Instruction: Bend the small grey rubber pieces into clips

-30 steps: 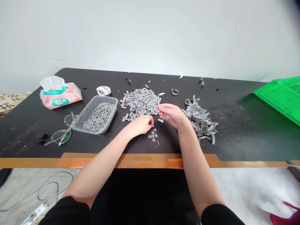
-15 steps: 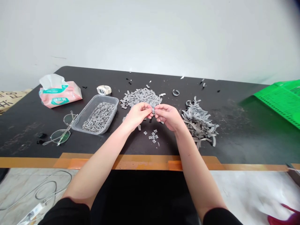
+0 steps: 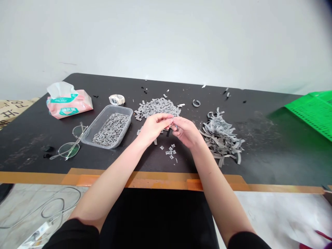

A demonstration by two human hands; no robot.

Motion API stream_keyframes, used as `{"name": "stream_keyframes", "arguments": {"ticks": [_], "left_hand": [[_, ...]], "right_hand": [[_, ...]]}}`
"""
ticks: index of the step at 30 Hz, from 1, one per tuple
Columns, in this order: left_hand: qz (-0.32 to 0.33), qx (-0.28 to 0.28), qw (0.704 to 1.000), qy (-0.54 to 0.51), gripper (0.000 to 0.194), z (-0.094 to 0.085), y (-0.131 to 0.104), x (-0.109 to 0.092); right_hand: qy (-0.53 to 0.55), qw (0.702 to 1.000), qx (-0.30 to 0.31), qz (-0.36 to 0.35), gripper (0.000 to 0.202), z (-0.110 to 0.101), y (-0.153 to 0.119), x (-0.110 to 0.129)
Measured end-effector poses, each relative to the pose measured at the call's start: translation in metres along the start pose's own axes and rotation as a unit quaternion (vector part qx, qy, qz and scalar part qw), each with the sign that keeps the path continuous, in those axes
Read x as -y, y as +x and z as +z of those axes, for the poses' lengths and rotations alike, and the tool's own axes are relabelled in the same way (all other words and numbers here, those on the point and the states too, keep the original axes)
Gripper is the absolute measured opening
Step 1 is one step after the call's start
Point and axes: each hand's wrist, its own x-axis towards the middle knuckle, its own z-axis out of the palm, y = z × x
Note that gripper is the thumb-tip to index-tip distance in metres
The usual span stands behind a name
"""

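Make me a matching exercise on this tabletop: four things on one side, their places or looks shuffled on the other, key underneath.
Column 1
1. Tissue pack
2. Wristwatch
3. Curved gray strips
4. Eyeglasses

Column 2
A. Heaped to the right of the right hand
B. Thin-framed, left of the clear plastic container
C. Pink and teal, white sheet sticking out of the top
D. White, just behind the container

Right pairs: 1-C, 2-D, 3-A, 4-B
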Motion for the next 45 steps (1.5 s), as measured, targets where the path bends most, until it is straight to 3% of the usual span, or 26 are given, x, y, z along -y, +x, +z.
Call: {"name": "stream_keyframes", "arguments": {"ticks": [3,7,11,14,28,32,37,45], "left_hand": [[0.024,0.005,0.999,0.027,0.024,0.001,-0.002,-0.003],[0.060,-0.005,0.995,0.075,0.010,-0.001,-0.003,-0.008],[0.080,0.018,0.987,0.139,0.008,-0.005,-0.002,-0.011],[0.089,0.045,0.987,0.126,0.012,-0.008,-0.001,-0.011],[0.063,0.135,0.980,0.134,0.014,-0.012,-0.005,-0.018],[0.121,0.123,0.955,0.240,0.015,-0.014,-0.004,-0.017],[0.160,0.131,0.891,0.404,0.016,-0.016,0.000,-0.012],[0.156,0.125,0.884,0.423,0.016,-0.012,-0.003,-0.011]], "right_hand": [[0.018,1.000,0.014,0.020,0.032,-0.001,-0.001,0.004],[0.015,0.999,0.018,0.040,0.037,-0.003,-0.001,0.006],[0.003,0.999,0.010,0.042,0.036,-0.003,-0.003,0.008],[0.001,0.999,0.013,0.037,0.034,-0.004,-0.005,0.011],[-0.047,0.990,0.099,0.091,0.032,-0.017,-0.009,0.019],[-0.049,0.992,0.086,0.081,0.035,-0.020,-0.006,0.017],[-0.053,0.996,0.048,0.047,0.035,-0.024,-0.002,0.012],[-0.051,0.998,0.032,0.028,0.033,-0.020,-0.003,0.013]]}}
